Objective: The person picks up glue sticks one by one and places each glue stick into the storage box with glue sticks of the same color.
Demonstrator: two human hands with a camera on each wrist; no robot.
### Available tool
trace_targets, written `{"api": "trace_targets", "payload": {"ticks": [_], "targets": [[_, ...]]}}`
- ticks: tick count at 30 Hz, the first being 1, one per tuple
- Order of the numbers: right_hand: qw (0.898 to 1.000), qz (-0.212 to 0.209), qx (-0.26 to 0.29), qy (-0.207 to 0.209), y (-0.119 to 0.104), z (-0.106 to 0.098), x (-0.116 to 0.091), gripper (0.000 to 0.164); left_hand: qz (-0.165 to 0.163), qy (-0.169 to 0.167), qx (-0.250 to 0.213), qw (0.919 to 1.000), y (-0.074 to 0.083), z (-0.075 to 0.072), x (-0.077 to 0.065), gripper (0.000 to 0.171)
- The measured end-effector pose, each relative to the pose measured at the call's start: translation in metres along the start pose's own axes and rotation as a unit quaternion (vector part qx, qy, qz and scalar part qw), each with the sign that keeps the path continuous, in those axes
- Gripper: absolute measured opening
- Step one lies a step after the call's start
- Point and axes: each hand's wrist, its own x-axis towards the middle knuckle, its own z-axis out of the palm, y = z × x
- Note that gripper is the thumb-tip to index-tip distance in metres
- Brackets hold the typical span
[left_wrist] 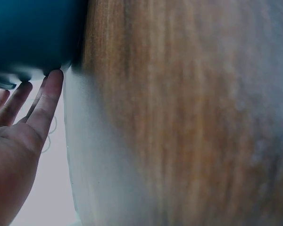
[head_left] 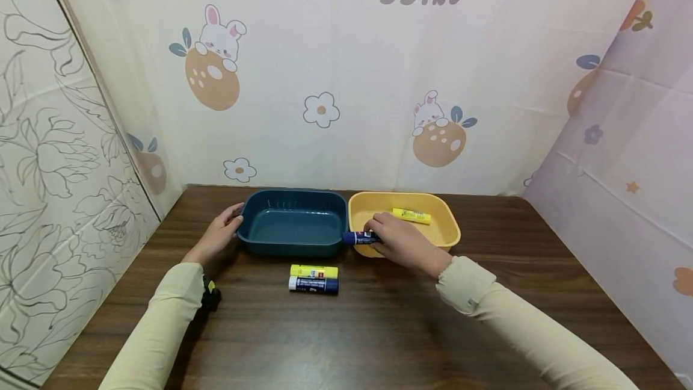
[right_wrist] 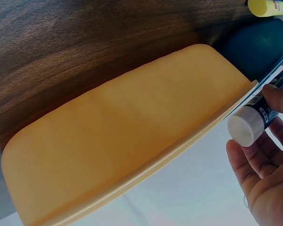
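Observation:
My right hand [head_left: 403, 241] grips a dark blue glue stick [head_left: 360, 238] between thumb and fingers, over the near left part of the yellow bin [head_left: 452, 239]. The right wrist view shows the stick's white end [right_wrist: 245, 126]. A yellow glue stick [head_left: 411, 216] lies inside that bin. With fairly straight fingers, my left hand [head_left: 216, 233] touches the left side of the dark teal bin [head_left: 292, 250]; the left wrist view shows fingertips against its outer wall [left_wrist: 33, 37]. In front of the teal bin lie a yellow glue stick [head_left: 314, 272] and a blue-and-white glue stick [head_left: 313, 285], side by side.
Both bins stand side by side near the back edge of the brown wooden table [head_left: 325, 342]. Behind them hangs a printed cloth [head_left: 281, 137], with more patterned cloth on either side. A small black object [head_left: 211, 297] sits at the left wrist.

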Motion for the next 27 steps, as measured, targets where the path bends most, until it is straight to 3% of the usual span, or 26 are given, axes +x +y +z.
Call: {"api": "trace_targets", "payload": {"ticks": [13,15,18,20,22,27], "targets": [[0.999,0.028,0.012,-0.012,0.001,0.006,0.011,0.028,-0.001,0.006,0.001,1.0,-0.001,0.001,0.001,0.053],[0.999,0.029,0.012,-0.014,0.0,0.006,0.014,0.029,-0.005,0.002,-0.003,1.0,0.009,0.0,-0.003,0.051],[0.999,0.029,0.016,-0.017,0.0,0.006,0.017,0.03,-0.008,-0.001,-0.005,1.0,0.009,0.0,-0.003,0.051],[0.999,0.027,0.016,-0.018,0.0,0.006,0.019,0.03,-0.01,-0.002,-0.004,0.9999,0.008,0.0,-0.002,0.051],[1.0,0.022,0.016,-0.015,-0.001,0.006,0.022,0.029,-0.005,0.002,0.001,1.0,-0.002,0.0,0.003,0.053],[1.0,0.007,0.009,-0.006,0.001,0.008,0.027,0.023,-0.001,0.004,0.002,1.0,-0.003,0.0,0.002,0.052]]}}
